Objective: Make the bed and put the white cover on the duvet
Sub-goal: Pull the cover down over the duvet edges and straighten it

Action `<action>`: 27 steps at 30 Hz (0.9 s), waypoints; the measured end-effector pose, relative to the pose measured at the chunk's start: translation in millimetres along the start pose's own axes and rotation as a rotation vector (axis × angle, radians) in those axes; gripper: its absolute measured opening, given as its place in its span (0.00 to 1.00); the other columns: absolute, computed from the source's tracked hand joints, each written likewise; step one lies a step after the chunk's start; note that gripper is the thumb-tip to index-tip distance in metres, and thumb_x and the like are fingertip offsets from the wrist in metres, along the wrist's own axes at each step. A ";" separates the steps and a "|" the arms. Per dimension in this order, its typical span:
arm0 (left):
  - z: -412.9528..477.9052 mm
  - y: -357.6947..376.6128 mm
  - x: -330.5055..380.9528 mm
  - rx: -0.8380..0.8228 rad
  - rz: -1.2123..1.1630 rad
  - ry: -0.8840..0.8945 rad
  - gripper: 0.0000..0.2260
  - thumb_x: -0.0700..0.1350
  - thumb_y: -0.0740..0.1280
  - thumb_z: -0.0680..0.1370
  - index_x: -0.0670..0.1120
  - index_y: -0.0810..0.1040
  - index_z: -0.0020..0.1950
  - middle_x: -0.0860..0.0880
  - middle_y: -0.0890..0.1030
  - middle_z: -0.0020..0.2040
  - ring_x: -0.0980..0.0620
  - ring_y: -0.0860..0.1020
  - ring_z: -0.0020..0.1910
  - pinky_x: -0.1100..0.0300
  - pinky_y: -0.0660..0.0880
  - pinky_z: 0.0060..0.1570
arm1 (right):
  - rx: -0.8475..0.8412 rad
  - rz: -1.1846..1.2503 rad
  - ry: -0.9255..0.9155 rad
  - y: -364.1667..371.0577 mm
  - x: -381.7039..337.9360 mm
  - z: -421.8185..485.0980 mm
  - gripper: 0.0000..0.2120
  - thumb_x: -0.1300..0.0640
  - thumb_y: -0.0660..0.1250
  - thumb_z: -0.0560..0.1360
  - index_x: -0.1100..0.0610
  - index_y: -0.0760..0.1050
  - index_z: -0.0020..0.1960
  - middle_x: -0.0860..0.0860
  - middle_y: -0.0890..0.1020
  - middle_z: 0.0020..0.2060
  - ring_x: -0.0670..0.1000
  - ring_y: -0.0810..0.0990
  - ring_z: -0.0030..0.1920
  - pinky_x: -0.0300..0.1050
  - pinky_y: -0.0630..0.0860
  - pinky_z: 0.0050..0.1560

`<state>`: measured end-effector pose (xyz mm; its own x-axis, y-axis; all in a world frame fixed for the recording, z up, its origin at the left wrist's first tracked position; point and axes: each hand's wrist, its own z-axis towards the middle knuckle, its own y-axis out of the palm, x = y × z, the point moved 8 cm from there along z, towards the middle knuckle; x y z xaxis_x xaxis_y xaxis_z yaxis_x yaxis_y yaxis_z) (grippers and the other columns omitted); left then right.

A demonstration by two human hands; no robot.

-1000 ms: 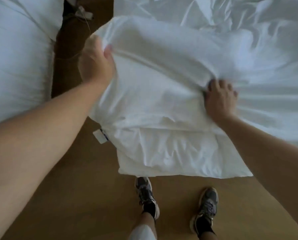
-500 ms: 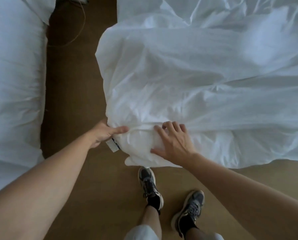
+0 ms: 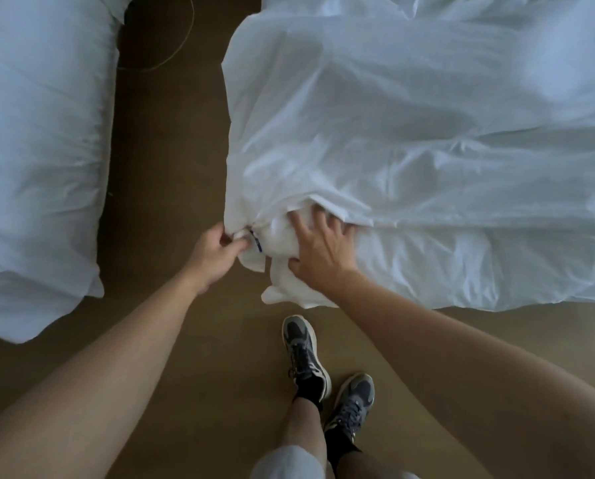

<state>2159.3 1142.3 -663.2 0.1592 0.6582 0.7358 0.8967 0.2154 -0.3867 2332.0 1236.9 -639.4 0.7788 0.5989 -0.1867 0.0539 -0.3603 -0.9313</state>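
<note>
The white cover (image 3: 375, 126) lies rumpled over the bed on the right, its hem running just above the bare strip of duvet (image 3: 461, 267) at the bed's foot. My left hand (image 3: 214, 252) pinches the cover's near-left corner, beside a small label with a blue stripe (image 3: 255, 240). My right hand (image 3: 318, 250) has its fingers spread and curled into the bunched duvet corner (image 3: 282, 292), with the fingertips reaching under the cover's hem. That corner hangs off the bed above the floor.
A second bed with white bedding (image 3: 36, 133) fills the left side. Between the beds runs a strip of brown floor (image 3: 168, 150) with a thin cable (image 3: 180, 46) at the far end. My feet in grey sneakers (image 3: 306, 361) stand at the bed's foot.
My left hand closed on the cover's corner by the label. My right hand slid up and dug its fingers into the duvet corner, bunching it. The view dropped slightly toward the floor.
</note>
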 end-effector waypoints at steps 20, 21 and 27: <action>-66.7 -50.0 -42.5 0.238 0.583 0.380 0.21 0.49 0.68 0.82 0.39 0.71 0.33 0.48 0.72 0.27 0.48 0.70 0.23 0.60 0.63 0.25 | 0.263 0.087 0.086 2.0 -15.9 -9.1 0.18 0.50 0.66 0.76 0.47 0.76 0.65 0.55 0.81 0.60 0.67 0.76 0.61 0.66 0.68 0.60; -74.8 -56.8 -49.4 0.247 0.693 0.410 0.15 0.43 0.68 0.81 0.38 0.73 0.36 0.46 0.75 0.30 0.46 0.73 0.25 0.58 0.68 0.24 | 0.289 0.126 0.118 1.8 -17.1 -9.3 0.18 0.53 0.67 0.75 0.50 0.78 0.65 0.56 0.82 0.60 0.68 0.76 0.61 0.66 0.69 0.60; -103.2 -85.0 -82.8 0.274 0.894 0.260 0.04 0.40 0.70 0.78 0.39 0.78 0.48 0.43 0.81 0.42 0.47 0.77 0.31 0.55 0.76 0.28 | 0.029 0.092 0.201 7.6 -46.8 -24.8 0.26 0.46 0.60 0.82 0.49 0.61 0.79 0.52 0.67 0.76 0.60 0.64 0.75 0.60 0.64 0.73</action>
<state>2112.5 995.1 -633.8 0.8513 0.4874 0.1945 0.2782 -0.1049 -0.9548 2311.4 1188.4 -629.9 0.8888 0.4086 -0.2076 -0.0388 -0.3844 -0.9224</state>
